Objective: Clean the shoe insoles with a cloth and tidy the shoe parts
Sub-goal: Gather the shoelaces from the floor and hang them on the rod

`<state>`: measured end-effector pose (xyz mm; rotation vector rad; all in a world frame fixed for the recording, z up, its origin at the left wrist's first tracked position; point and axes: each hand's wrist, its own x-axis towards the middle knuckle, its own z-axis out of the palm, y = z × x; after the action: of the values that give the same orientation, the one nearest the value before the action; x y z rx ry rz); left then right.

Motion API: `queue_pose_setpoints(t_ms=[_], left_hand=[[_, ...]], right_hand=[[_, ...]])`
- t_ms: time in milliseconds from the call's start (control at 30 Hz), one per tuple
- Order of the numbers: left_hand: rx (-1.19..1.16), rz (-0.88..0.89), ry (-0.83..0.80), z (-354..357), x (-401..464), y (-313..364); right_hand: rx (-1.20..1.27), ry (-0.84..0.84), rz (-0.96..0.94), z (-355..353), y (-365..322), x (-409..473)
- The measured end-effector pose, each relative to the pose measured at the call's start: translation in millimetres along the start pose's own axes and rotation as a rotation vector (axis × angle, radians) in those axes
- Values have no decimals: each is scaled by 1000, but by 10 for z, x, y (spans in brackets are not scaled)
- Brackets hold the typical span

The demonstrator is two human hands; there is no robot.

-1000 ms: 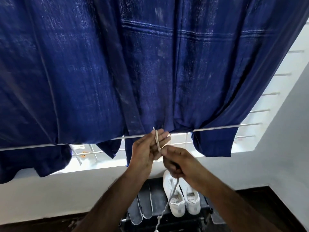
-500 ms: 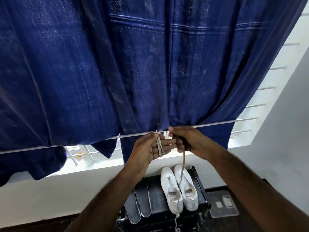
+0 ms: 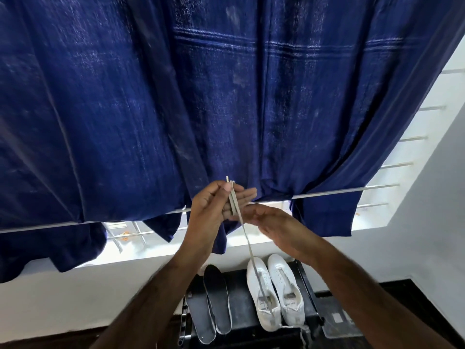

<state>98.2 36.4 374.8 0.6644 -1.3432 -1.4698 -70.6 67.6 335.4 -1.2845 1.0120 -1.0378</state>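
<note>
My left hand (image 3: pixel 216 205) is raised in front of a blue curtain and pinches a folded pale shoelace (image 3: pixel 234 204) under its thumb, across the fingers. The lace's free end hangs down past my right hand (image 3: pixel 279 227), which is just right of the left hand with fingers curled around the lace. Below, two white shoes (image 3: pixel 274 290) stand side by side on a black rack (image 3: pixel 239 306). Two dark insoles (image 3: pixel 208 306) lie to the left of the shoes on the same rack.
A dark blue curtain (image 3: pixel 226 96) hangs over a metal rail (image 3: pixel 339 191) across a bright window with horizontal bars. White walls stand below and to the right. A flat grey object (image 3: pixel 338 321) lies on the dark floor right of the rack.
My right hand has dropped from the rail to just below my left hand, carrying the lace around the left fingers. The view has tilted slightly.
</note>
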Motion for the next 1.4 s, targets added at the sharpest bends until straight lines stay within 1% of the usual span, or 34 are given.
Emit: queue_pose_setpoints(t_ms=[33, 100, 200, 267, 333, 400, 500, 600, 700, 767, 833, 933, 1000, 1133, 1200, 1267, 1333, 1400], left_hand=[[80, 33, -18, 0, 5, 5], [223, 102, -46, -5, 13, 31], [281, 112, -52, -16, 10, 84], [206, 52, -43, -9, -5, 97], [48, -63, -19, 6, -18, 73], [-103, -139, 13, 27, -20, 30], [-264, -181, 37, 65, -16, 0], [-299, -197, 23, 73, -21, -16], [-264, -226, 8, 65, -40, -59], [-228, -267, 1, 53, -50, -108], [-152, -306, -29, 34, -64, -164], [-60, -360, -55, 18, -83, -255], [-41, -387, -36, 30, -80, -310], [-46, -389, 25, 91, -62, -364], [-109, -372, 80, 119, -47, -372], [-181, -350, 155, 113, -16, -368], [-260, -335, 176, 101, 12, -350], [-347, -334, 156, 87, 28, -330]], right_hand=[[26, -34, -21, 58, -15, -5], [-13, -63, -45, 136, -21, 4], [19, -63, -60, 169, -47, 2], [86, -74, -77, 181, -54, -7], [92, -78, -87, 187, -21, -12], [17, -80, -62, 193, 39, -8], [-87, -115, 25, 175, 158, -26], [-96, -147, 114, 66, 221, -46], [-31, -125, 202, -134, 137, -18], [51, -61, 296, -252, -24, 0], [97, 19, 335, -372, -231, 18], [112, 37, 255, -497, -554, 35], [108, 37, 194, -480, -687, 46], [-31, 106, 51, -190, -766, -22], [-81, 138, -31, -3, -699, -112], [-33, 160, -51, 179, -516, -228], [66, 136, -9, 335, -230, -342], [123, 81, 59, 419, 77, -407]])
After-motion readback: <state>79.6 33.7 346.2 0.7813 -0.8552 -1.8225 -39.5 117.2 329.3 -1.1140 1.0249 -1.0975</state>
